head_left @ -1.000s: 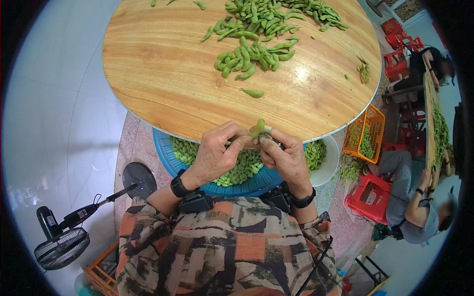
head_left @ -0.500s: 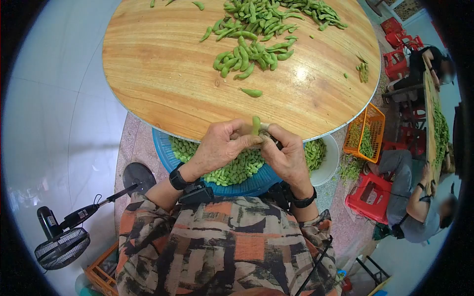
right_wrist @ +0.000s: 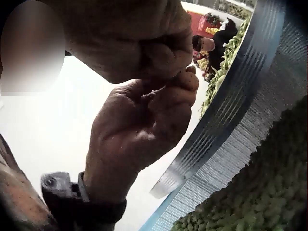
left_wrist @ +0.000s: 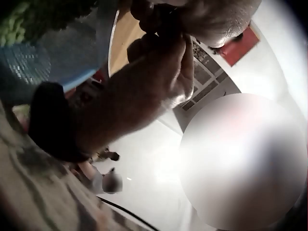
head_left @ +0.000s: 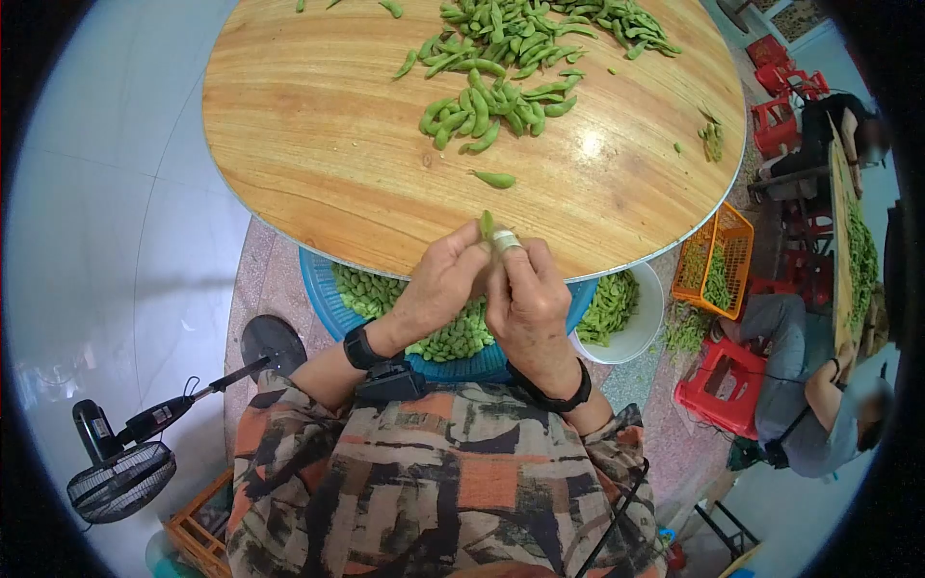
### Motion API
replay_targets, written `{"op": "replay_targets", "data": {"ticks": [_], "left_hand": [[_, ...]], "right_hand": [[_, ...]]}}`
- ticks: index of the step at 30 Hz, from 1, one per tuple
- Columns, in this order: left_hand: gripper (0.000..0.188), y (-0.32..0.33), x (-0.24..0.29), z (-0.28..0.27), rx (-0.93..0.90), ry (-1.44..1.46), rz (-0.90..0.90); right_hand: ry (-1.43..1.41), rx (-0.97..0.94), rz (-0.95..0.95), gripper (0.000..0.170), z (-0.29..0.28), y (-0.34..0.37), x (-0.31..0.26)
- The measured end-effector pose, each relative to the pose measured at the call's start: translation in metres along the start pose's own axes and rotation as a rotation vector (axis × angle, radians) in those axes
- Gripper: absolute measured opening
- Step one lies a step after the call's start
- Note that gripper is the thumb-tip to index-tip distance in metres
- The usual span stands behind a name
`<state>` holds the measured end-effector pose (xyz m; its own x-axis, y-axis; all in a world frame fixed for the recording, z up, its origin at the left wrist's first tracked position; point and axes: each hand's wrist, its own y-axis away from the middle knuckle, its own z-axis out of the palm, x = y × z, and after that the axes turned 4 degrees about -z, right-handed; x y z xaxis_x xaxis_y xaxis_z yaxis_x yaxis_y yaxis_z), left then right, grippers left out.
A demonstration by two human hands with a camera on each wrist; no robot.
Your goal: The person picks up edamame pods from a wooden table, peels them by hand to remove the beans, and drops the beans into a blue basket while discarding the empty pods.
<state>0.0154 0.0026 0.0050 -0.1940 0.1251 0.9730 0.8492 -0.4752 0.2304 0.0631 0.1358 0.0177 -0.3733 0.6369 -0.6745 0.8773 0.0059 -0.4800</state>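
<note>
While I follow along from far off, the left hand [head_left: 448, 275] pinches a green pod [head_left: 487, 225], whose free end pokes out past the fingertips over the near edge of the table [head_left: 308, 125]. The right hand [head_left: 532, 301] meets it there, fingers curled and a white wrap [head_left: 505, 240] on one of them just beside the pod; whether those fingers pinch it too I can't tell, since both wrist views leave that spot dark.

I'd judge the pod light and a little springy, its skin perhaps slightly slick, with soft beans that a hard squeeze could bruise. I'd want it by the end or along the seam, with fingertips only.

Below the hands sits a blue basin [head_left: 318, 294] of shelled beans [head_left: 451, 340], and to its right a white tub [head_left: 657, 318] holding green pods or hulls, I'm not sure which. Farther out on the wood lie a lone pod [head_left: 495, 180], then a small pile [head_left: 477, 114] and a bigger heap [head_left: 506, 37]. Well off to the right stands an orange crate [head_left: 743, 236].
</note>
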Motion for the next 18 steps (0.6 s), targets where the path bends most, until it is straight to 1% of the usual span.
{"op": "replay_targets", "data": {"ticks": [2, 3, 5, 6, 8, 9, 10, 12, 14, 15, 16, 17, 18], "left_hand": [[0.022, -0.004, -0.008, 0.001, -0.063, 0.591, -0.181], [0.022, -0.003, -0.008, -0.001, -0.062, 0.592, -0.18], [0.021, -0.001, -0.009, -0.006, -0.146, 0.775, -0.236], [0.021, 0.001, -0.009, -0.006, -0.144, 0.776, -0.236], [0.021, 0.003, -0.007, -0.004, -0.178, 0.869, -0.319], [0.021, 0.004, -0.008, -0.005, -0.177, 0.868, -0.32], [0.021, 0.004, -0.01, -0.005, -0.197, 0.871, -0.302], [0.021, 0.002, -0.016, -0.005, -0.223, 0.874, -0.285], [0.03, 0.002, -0.022, -0.009, -0.297, 0.97, -0.218], [0.03, 0.001, -0.021, -0.01, -0.297, 0.971, -0.218], [0.042, 0.001, -0.019, -0.012, -0.324, 0.976, -0.217], [0.054, 0.001, -0.017, -0.014, -0.348, 0.981, -0.216], [0.054, 0.004, -0.015, -0.015, -0.341, 0.981, -0.215]], "right_hand": [[0.026, 0.019, -0.046, 0.023, 0.003, -0.001, 0.001], [0.026, 0.018, -0.048, 0.023, 0.002, -0.002, 0.002], [-0.027, -0.001, -0.011, 0.023, -0.002, -0.002, 0.004], [-0.029, -0.002, -0.012, 0.023, -0.005, -0.002, 0.004], [-0.134, -0.057, 0.14, 0.022, -0.013, -0.003, 0.003], [-0.127, -0.056, 0.151, 0.021, -0.014, -0.004, 0.0], [-0.127, -0.055, 0.152, 0.021, -0.012, -0.003, 0.001], [-0.03, 0.014, 0.001, 0.02, -0.008, -0.001, 0.004], [-0.074, 0.03, 0.023, 0.019, -0.012, -0.003, 0.006], [-0.123, 0.043, 0.042, 0.018, -0.014, -0.003, 0.007], [-0.125, 0.041, 0.041, 0.018, -0.019, -0.002, 0.011], [-0.114, 0.094, 0.122, 0.016, -0.026, 0.0, 0.018], [-0.104, 0.146, 0.203, 0.014, -0.033, 0.003, 0.025]]}}
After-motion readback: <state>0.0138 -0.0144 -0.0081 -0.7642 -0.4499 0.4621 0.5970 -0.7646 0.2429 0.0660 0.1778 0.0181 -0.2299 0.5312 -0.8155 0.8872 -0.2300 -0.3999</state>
